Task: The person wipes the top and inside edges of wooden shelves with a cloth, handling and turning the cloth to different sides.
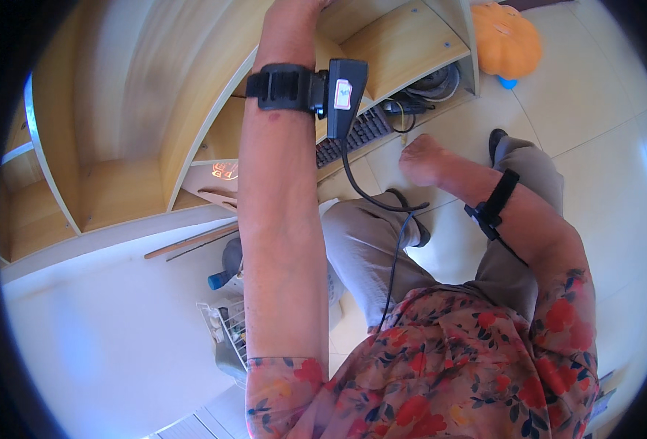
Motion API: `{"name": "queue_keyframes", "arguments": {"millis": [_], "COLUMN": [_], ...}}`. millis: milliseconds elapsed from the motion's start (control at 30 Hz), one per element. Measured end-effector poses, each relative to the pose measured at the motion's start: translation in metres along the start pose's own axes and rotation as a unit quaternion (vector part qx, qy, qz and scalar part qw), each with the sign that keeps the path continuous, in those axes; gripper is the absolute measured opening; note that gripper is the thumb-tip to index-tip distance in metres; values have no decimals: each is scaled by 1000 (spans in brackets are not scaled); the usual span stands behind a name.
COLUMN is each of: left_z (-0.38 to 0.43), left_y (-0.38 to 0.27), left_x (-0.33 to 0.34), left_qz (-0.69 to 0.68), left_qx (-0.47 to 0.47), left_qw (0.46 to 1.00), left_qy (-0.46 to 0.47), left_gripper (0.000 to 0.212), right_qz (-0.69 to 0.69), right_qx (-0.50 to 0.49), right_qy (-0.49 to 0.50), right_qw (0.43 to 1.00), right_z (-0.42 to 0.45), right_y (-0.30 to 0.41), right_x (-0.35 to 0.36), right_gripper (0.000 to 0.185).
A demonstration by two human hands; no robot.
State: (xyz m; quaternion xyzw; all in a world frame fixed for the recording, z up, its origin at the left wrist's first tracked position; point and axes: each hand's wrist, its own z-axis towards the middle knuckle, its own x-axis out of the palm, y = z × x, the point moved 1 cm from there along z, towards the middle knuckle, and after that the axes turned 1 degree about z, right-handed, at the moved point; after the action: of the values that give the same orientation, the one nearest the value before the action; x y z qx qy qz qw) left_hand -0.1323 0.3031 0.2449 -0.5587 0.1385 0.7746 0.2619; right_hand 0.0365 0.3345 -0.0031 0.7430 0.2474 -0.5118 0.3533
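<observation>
My left arm reaches up the picture to the wooden shelf unit (131,186). Only the base of my left hand (293,27) shows at the top edge; its fingers are cut off, so what they touch is hidden. A black strap (285,88) on that wrist carries a black device (347,99) with a cable. My right hand (425,160) hangs over the tiled floor, above and between my legs, with its back towards me. Its fingers are curled out of sight, and I cannot tell whether they hold anything. A second black strap (501,195) circles my right forearm.
An abacus (367,131) and black corded items (411,105) lie in the bottom shelf space. An orange pumpkin-shaped object (507,41) sits on the floor beside the unit. At left are a wooden stick (186,241), a blue-capped bottle (222,279) and a white wire rack (235,335).
</observation>
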Motion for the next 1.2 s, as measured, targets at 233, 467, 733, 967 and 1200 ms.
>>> {"name": "queue_keyframes", "arguments": {"millis": [233, 467, 733, 967, 1200], "left_z": [4, -52, -143, -180, -156], "left_y": [-6, 24, 134, 183, 134], "left_x": [7, -14, -54, -64, -53], "left_qz": [25, -48, -99, -26, 42], "left_qx": [-2, -4, -232, -319, -200], "left_qw": [1000, 999, 967, 947, 979], "left_qy": [-3, 14, 23, 0, 25], "left_gripper": [78, 69, 72, 70, 84], "right_qz": [-7, -16, 2, -6, -8], "right_qx": [-27, 5, 24, 39, 17], "right_qy": [-9, 45, 82, 48, 51], "right_qw": [1000, 999, 996, 998, 998], "right_z": [5, 14, 4, -17, -19], "right_y": [10, 13, 5, -8, -3], "right_x": [0, -6, -6, -13, -21], "right_gripper": [17, 20, 21, 17, 17]}}
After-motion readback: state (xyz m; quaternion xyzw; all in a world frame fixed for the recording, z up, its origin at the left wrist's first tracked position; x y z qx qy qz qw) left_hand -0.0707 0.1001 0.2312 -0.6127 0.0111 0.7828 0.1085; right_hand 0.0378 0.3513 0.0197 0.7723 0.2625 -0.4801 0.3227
